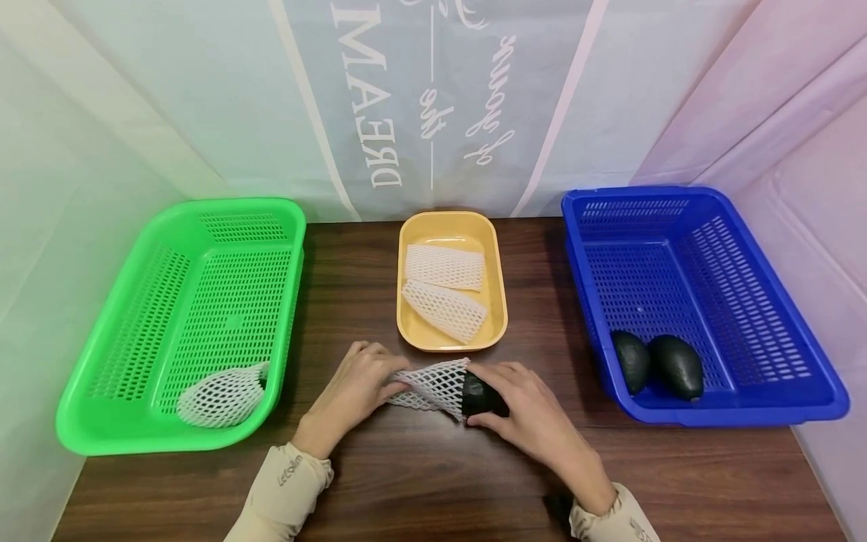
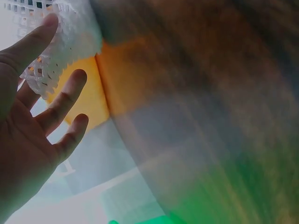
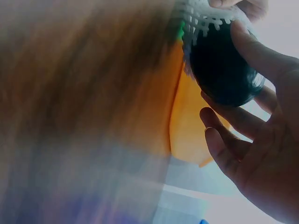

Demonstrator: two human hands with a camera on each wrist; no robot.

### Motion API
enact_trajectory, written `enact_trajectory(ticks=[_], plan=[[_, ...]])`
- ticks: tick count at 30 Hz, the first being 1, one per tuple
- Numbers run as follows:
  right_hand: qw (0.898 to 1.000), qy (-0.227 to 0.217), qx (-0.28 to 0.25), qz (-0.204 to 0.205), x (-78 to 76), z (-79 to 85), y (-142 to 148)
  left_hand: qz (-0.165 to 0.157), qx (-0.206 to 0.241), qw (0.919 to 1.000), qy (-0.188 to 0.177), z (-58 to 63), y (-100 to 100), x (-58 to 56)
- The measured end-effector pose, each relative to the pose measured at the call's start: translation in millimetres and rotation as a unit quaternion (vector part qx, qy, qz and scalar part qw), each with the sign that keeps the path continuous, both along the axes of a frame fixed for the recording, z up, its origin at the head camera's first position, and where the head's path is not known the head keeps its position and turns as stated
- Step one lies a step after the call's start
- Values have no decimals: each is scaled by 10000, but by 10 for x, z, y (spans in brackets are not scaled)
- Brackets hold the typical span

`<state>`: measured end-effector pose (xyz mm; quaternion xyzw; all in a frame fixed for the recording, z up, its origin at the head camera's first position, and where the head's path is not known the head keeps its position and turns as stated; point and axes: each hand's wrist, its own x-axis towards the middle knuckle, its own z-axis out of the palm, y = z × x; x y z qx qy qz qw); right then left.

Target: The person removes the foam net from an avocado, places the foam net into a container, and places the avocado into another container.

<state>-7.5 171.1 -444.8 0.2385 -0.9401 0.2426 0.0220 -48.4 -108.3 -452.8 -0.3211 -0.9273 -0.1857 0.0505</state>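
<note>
L hand (image 1: 357, 382) pinches foam net (image 1: 442, 385) at left end, R hand (image 1: 535, 414) grips dk fruit (image 1: 479, 394) partly in; net might tear if shoved askew.

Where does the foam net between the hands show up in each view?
Head: foam net, below the picture's centre, around part of the dark fruit.
Left wrist: foam net, top left.
Right wrist: foam net, top edge, right of centre.
Shared landmark: the yellow tray.

A foam net (image 1: 440, 385) partly hides the avocado (image 1: 479, 396) beyond the right fingers (image 3: 239, 119), with blurred tabletop (image 3: 70, 70) beside them in the right wrist view.
</note>
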Motion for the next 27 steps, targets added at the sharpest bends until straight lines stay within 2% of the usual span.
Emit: enact_trajectory(ticks=[10, 19, 27], plan=[[9992, 395, -14, -104, -8, 115, 135, 170, 62, 9996, -227, 150, -97, -34], [9938, 1087, -144, -201, -33, 225, 243, 161, 99, 9998, -40, 270, -168, -47], [9911, 1173, -398, -497, -43, 382, 357, 143, 172, 9997, 96, 487, -228, -84]])
